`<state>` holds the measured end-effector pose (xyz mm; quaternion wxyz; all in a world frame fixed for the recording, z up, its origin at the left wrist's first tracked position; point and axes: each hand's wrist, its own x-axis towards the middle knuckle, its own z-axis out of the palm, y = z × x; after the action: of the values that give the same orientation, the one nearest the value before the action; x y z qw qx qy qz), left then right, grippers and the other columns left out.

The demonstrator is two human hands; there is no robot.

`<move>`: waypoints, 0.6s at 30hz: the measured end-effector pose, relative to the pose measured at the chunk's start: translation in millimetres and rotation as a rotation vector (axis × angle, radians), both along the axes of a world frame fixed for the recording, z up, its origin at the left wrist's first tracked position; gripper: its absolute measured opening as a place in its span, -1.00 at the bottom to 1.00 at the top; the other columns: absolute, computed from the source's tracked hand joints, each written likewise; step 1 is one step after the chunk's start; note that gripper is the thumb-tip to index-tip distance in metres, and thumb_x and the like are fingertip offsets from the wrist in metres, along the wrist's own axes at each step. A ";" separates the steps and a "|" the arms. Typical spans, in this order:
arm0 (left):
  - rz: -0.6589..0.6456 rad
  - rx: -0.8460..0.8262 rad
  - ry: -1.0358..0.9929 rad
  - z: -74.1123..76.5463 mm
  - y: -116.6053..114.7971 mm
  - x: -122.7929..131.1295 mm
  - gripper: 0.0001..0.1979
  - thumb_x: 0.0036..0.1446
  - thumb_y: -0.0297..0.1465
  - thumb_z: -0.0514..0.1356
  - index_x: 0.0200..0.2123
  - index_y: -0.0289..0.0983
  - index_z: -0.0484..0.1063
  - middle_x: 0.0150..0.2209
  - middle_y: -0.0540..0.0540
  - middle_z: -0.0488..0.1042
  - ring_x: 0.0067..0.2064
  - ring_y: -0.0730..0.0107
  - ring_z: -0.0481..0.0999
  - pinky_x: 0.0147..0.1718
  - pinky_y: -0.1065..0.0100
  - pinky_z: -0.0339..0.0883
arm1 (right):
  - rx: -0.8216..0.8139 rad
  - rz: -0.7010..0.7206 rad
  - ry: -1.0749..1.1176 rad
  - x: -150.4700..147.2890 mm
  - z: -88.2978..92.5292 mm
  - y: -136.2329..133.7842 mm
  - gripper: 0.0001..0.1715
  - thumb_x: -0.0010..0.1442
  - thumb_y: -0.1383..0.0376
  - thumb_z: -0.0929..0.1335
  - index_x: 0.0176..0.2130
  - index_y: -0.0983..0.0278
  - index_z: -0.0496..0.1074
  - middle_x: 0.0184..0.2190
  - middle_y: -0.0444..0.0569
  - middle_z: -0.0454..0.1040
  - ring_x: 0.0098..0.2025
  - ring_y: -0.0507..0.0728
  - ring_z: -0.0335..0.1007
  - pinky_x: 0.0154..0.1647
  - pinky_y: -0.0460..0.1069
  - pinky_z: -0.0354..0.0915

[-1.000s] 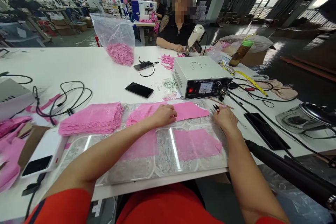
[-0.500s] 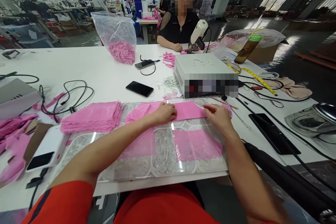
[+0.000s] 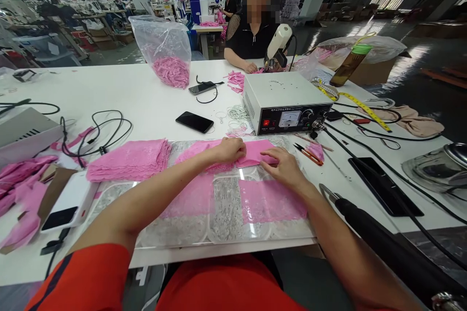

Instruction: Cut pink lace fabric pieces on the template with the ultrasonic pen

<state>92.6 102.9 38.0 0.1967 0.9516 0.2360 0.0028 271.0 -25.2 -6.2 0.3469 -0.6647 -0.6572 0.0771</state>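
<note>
Your two hands are close together over the far edge of the clear mat (image 3: 228,209), itself laid along the near edge of the white table (image 3: 98,87). Pink cloth (image 3: 254,154) lies along that far edge, running under your left hand (image 3: 230,150) and on to your right. Left: fingers curled, resting on the cloth; whether they grip any of it, I cannot tell. Right hand (image 3: 286,167): thumb and forefinger at the cloth's right end, tips a little apart with pink showing between; whether they pinch it, I cannot tell. Pink stack (image 3: 129,159) at the mat's far left corner, its edges uneven. Flat pink piece (image 3: 273,200) toward the near right corner, beside your right wrist (on or under the clear sheet, hard to say). Orange-handled tool (image 3: 310,154) just past the mat's far right corner. Metal box (image 3: 290,102) beyond the mat's far edge, dial facing you; black phone (image 3: 194,122) left of it, lying flat. Clear bag (image 3: 170,65) of pink scraps stands near the table's far edge; at that same edge, a co-worker's hand (image 3: 250,67) rests beside more scraps.
</note>
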 end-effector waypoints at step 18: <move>-0.313 -0.305 -0.070 5.1 -70.0 -22.6 -0.87 0.18 -0.47 0.18 -0.42 -0.29 0.48 -0.32 -0.04 0.49 -0.30 0.42 0.47 -0.26 0.42 0.30 | 0.218 0.026 -0.535 4.7 1.3 -113.7 -0.72 0.20 0.48 0.27 -0.21 0.20 0.50 -0.33 -0.03 0.54 -0.22 0.15 0.39 -0.15 0.06 0.30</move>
<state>70.0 32.8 43.2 0.3447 0.9351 0.0758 -0.0305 275.7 -139.0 -4.9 0.2298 -0.6119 -0.7380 -0.1676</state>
